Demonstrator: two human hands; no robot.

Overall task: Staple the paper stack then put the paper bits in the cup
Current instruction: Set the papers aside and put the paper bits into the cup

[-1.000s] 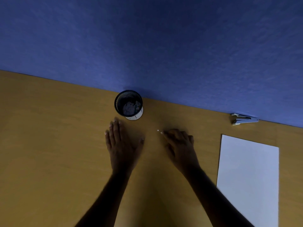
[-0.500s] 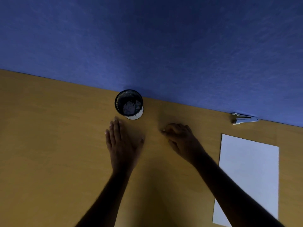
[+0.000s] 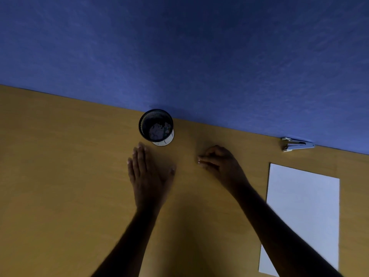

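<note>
A black mesh cup (image 3: 156, 124) with white paper bits inside stands at the table's far edge. My left hand (image 3: 148, 172) lies flat on the wooden table (image 3: 60, 176) just in front of the cup, fingers straight. My right hand (image 3: 218, 164) is to the right of the cup, fingers curled, fingertips pinched together on the table surface around a small paper bit that they mostly hide. The white paper stack (image 3: 303, 212) lies at the right. A silver stapler (image 3: 297, 144) rests beyond it at the far edge.
A blue wall (image 3: 199, 56) rises directly behind the table's far edge. My right forearm crosses the lower left corner of the paper stack.
My right hand's fingers have closed over the small white bit that lay in front of them, and the hand has shifted slightly away from me. My left hand has stayed flat.
</note>
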